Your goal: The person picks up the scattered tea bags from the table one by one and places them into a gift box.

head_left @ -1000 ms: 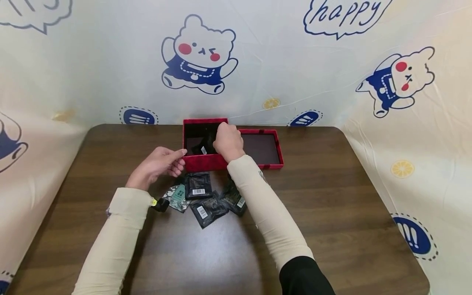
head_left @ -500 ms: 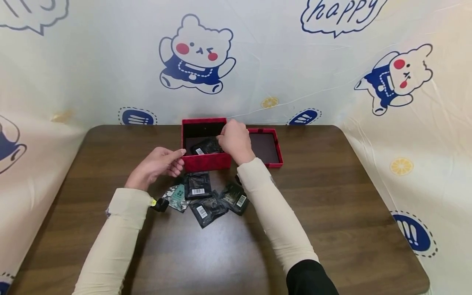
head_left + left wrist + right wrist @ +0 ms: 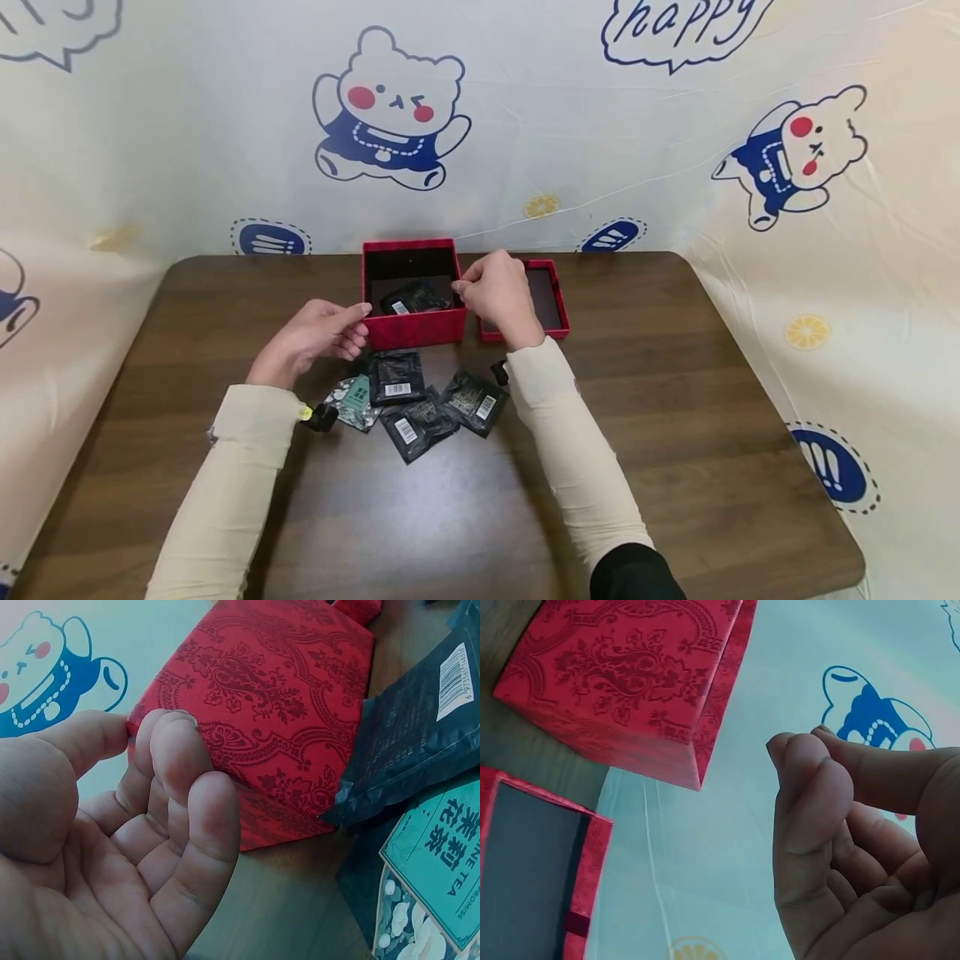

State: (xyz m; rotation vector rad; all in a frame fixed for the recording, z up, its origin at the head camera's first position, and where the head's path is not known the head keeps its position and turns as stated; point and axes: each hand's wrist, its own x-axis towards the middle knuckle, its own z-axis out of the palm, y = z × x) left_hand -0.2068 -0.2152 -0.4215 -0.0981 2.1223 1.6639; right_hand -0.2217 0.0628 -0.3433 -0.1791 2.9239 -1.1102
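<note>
My left hand (image 3: 311,337) pinches the near left corner of a red patterned open box (image 3: 416,332) between thumb and fingers; the left wrist view shows the box's red side wall (image 3: 262,705) beyond the fingertips. Inside the box lies a black tea sachet (image 3: 415,298) with a white label. At the box's right rim is my right hand (image 3: 504,298). In the right wrist view the right hand's fingers are curled, thumb against index, nothing visible between them. In front of the box lie three black sachets (image 3: 472,402) and a green patterned tea sachet (image 3: 354,407) marked "TEA".
The red box lid (image 3: 558,296), dark inside, lies right of the box, partly behind the right hand. Both stand near the far edge of the brown wooden table (image 3: 712,433). A white curtain (image 3: 555,108) with printed bears hangs behind.
My right hand has drawn out of the box and moved right to its rim. The black sachet in the box is now uncovered. The left hand keeps its place at the corner.
</note>
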